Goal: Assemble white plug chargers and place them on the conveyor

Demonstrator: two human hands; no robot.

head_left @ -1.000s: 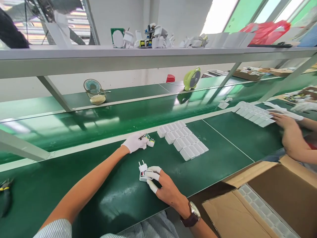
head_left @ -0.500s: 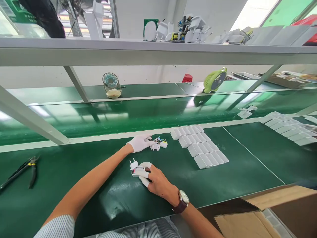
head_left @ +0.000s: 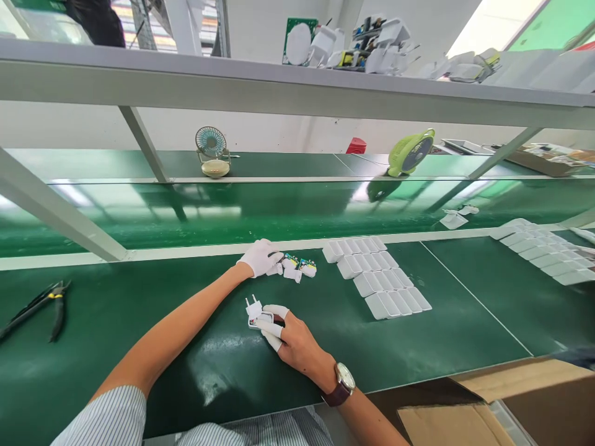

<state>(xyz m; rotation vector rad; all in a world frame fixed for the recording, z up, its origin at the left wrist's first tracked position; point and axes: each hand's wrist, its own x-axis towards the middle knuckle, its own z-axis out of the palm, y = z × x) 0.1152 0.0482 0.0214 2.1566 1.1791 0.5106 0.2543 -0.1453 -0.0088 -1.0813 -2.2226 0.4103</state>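
Observation:
My left hand (head_left: pixel 260 257), in a white glove, reaches forward to a small cluster of circuit boards (head_left: pixel 307 267) with white plastic parts. Its fingers are closed on the near end of one circuit board, partly hidden by the glove. Nearer to me, my right hand (head_left: pixel 292 337) wears white finger cots and grips a white plug adapter (head_left: pixel 255 314). The adapter's two pins point up and away, and its housing stands open at the side, with parts showing inside. Right fingers cover the rest of it.
Rows of white plastic casings (head_left: pixel 381 275) lie right of the boards, with more casings (head_left: pixel 543 248) farther right. Cutting pliers (head_left: pixel 54 303) rest at left. A cardboard box (head_left: pixel 534 396) stands at the lower right. A shelf (head_left: pixel 279 87) crosses above the bench.
The circuit boards have spread apart a little under my left hand, which has drawn slightly back to the left. My right hand still holds the adapter in nearly the same place.

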